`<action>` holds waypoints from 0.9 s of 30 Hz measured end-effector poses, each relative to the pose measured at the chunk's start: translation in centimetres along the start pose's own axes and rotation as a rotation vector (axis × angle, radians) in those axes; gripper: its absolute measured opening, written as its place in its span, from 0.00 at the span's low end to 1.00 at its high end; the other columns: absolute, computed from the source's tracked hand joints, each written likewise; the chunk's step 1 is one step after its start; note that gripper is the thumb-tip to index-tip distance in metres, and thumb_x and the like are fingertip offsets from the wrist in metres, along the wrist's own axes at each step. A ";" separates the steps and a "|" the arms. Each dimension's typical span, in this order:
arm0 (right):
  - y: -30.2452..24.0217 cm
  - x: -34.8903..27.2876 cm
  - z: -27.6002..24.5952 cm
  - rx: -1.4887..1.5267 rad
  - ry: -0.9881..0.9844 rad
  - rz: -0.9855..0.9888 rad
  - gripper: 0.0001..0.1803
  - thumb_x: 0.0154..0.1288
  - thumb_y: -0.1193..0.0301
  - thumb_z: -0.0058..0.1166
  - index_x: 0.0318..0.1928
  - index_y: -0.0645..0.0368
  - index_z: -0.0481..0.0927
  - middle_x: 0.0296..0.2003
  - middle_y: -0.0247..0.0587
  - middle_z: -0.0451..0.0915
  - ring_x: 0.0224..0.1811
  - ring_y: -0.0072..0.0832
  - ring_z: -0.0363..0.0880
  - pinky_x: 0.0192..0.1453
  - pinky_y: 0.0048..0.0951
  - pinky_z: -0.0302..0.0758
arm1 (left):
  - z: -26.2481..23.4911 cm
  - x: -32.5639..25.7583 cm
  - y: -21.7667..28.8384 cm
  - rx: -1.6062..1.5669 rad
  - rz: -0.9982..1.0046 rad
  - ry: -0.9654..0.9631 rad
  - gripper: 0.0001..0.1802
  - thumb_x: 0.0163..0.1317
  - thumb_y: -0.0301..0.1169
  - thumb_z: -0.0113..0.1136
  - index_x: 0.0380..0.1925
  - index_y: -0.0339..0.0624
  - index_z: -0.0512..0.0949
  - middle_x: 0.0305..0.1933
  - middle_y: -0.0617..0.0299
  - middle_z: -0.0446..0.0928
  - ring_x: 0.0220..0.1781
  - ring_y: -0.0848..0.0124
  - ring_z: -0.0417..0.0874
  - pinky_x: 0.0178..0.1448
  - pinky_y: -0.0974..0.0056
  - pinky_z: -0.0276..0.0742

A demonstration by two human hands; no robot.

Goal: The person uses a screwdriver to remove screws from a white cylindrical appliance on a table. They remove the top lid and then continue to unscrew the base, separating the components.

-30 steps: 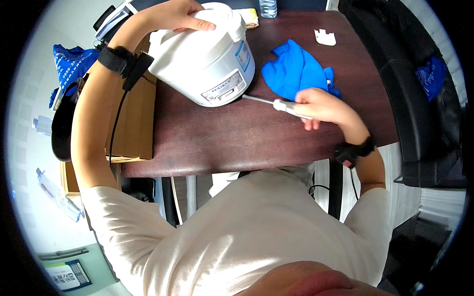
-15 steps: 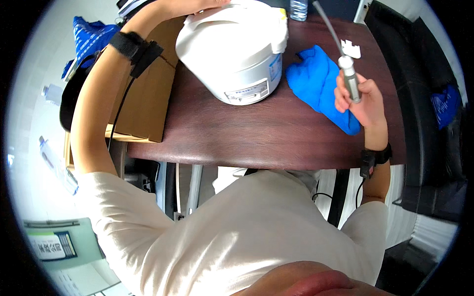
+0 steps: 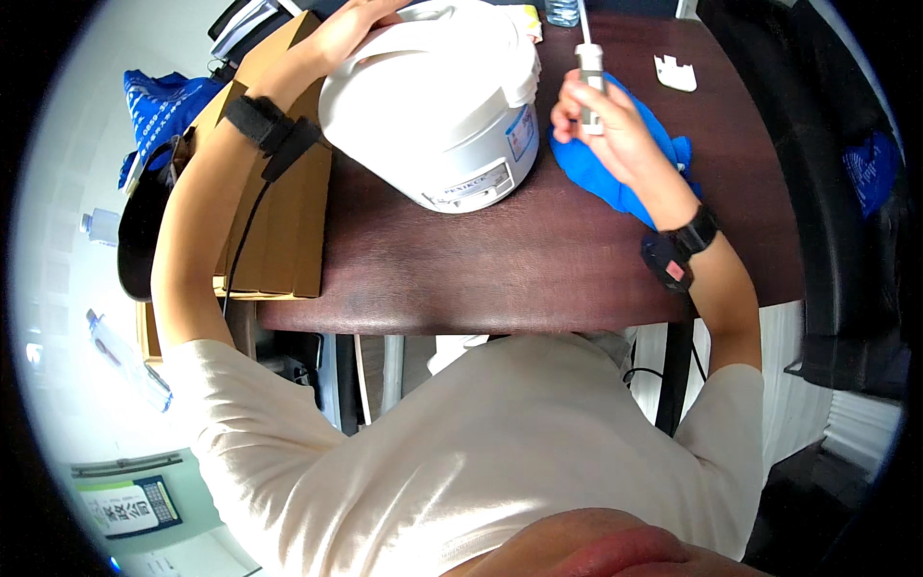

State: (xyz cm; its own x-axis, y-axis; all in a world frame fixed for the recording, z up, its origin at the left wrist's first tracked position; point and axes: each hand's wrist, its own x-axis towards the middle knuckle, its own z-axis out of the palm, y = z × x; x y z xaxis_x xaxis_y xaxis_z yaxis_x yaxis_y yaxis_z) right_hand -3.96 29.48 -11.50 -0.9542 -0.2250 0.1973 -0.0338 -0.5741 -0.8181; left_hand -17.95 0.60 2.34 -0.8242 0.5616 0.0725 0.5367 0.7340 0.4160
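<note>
A white plastic bucket [image 3: 433, 115] stands tilted on the dark wooden table, a label on its near side. My left hand [image 3: 354, 31] grips its far left rim; some fingertips are cut off or hidden at the top edge. In my right hand [image 3: 608, 120] is a tool with a grey-and-white handle [image 3: 591, 72], held in closed fingers with its thin rod pointing away from me. The rod's far end is out of view. Beneath that hand lies a crumpled blue cloth [image 3: 615, 183], right of the bucket. A small white notched plastic piece [image 3: 675, 74] rests farther right.
A brown cardboard box [image 3: 284, 226] stands along the table's left side. A clear plastic bottle [image 3: 561, 12] is at the far edge, beside a yellow-and-white item [image 3: 529, 21]. Black seating [image 3: 817, 212] borders the right side. The table's front edge [image 3: 481, 322] is close to my body.
My right hand has moved left and away from me with the tool, towards the bucket. My left hand stays on the bucket rim. The whole view has shifted slightly.
</note>
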 end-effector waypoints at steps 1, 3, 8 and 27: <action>0.7 0.1 0.2 -0.022 0.003 0.013 0.13 0.65 0.64 0.58 0.41 0.57 0.72 0.27 0.29 0.72 0.30 0.24 0.77 0.33 0.26 0.74 | 0.1 0.1 0.1 0.005 0.009 0.008 0.41 0.69 0.62 0.36 0.28 0.36 0.85 0.17 0.58 0.74 0.19 0.74 0.70 0.32 0.71 0.69; 1.9 0.1 0.0 -0.114 -0.034 0.053 0.14 0.66 0.61 0.59 0.40 0.59 0.73 0.29 0.32 0.75 0.30 0.22 0.77 0.34 0.24 0.75 | 0.5 -0.5 2.4 0.084 0.008 0.091 0.42 0.69 0.62 0.36 0.30 0.33 0.85 0.16 0.58 0.74 0.17 0.73 0.71 0.32 0.71 0.70; 3.2 0.2 -0.2 -0.275 -0.073 0.055 0.15 0.69 0.60 0.55 0.40 0.59 0.73 0.30 0.36 0.76 0.33 0.22 0.76 0.39 0.24 0.74 | -1.8 0.6 0.2 0.031 0.087 -0.051 0.36 0.70 0.59 0.40 0.18 0.43 0.81 0.11 0.65 0.68 0.10 0.78 0.62 0.20 0.74 0.61; -4.0 -6.6 -5.6 -0.870 -0.049 -0.012 0.15 0.68 0.61 0.55 0.31 0.61 0.78 0.16 0.21 0.61 0.19 0.10 0.59 0.22 0.19 0.55 | -7.5 -0.5 8.2 0.483 0.148 -0.328 0.49 0.41 0.64 0.70 0.50 0.29 0.77 0.38 0.49 0.80 0.44 0.58 0.83 0.53 0.63 0.77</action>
State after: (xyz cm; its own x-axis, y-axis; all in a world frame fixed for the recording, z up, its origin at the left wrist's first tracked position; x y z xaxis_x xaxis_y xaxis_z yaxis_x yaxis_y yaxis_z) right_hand 0.80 37.69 -12.57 -0.9392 -0.2674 0.2155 -0.2782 0.2243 -0.9340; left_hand -14.53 3.43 12.53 -0.6773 0.7029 -0.2171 0.7258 0.6866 -0.0415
